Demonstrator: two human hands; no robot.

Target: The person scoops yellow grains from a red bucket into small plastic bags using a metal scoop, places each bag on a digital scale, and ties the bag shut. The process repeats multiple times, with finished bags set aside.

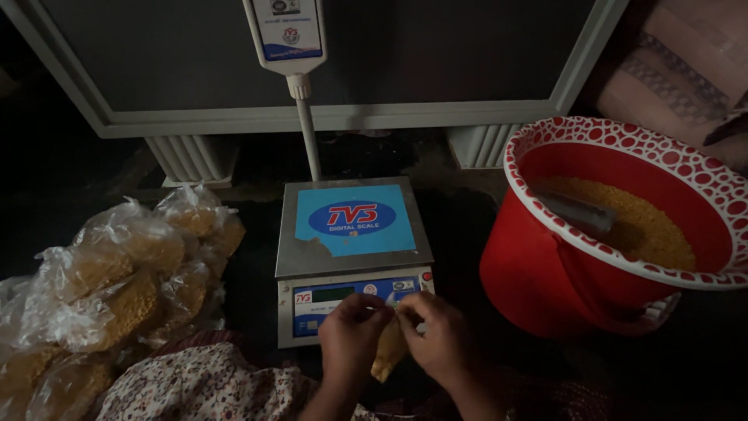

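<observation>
Nearest to the camera, just in front of the scale (pixel 352 261), the two hands meet over a small clear bag (pixel 388 351) with yellow grain inside. The left hand (pixel 351 334) has its fingers bent and pinched on the top of the bag. The right hand (pixel 440 335) does the same from the other side, fingers closed on the bag's mouth, so both hands hold it together. The bag hangs down between them, its lower end free, in front of the scale's front panel. Below the hands, a flowered cloth (pixel 202 386) covers the person's lap.

To the left of the scale lies a heap of filled bags (pixel 117 284), clear plastic with the same yellow grain, piled one on another on the dark floor.

The scale itself has a bare metal pan with a blue sheet on it. Its front panel is partly hidden by the hands.

To the right of the scale, near it, stands a red tub (pixel 561 273) with a white spotted rim. It holds yellow grain (pixel 647 226), and a metal scoop (pixel 573 209) lies in the grain.

Behind the scale a thin pole (pixel 308 132) rises to a display head (pixel 285 31). Farther back stands a grey cabinet (pixel 335 117) on ribbed feet.
</observation>
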